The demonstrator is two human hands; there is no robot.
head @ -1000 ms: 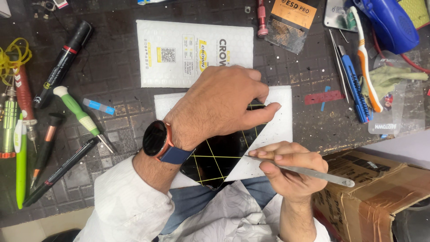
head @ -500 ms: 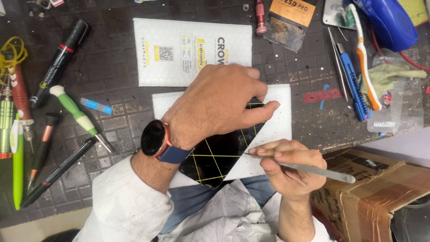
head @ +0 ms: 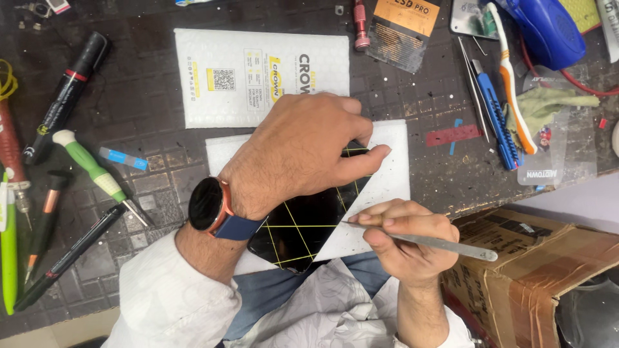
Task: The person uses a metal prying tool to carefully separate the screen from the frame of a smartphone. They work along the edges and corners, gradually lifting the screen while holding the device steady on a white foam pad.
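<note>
You get bright, even overhead light, soft shadows beneath your hands, mild glare on the worktop [head: 161, 161], everything sharp.

Work surface: dark gridded mat [head: 161, 174], scuffed and dusty, covering the bench
Bench edge: runs along the lower left, pale strip [head: 58, 332] below it
Right side: open cardboard box [head: 535, 270] standing beside the bench, taped at its corner
Floor or wall: pale plain patch [head: 580, 203] above the box; cannot tell which
Light: even and bright, soft shadows
</note>
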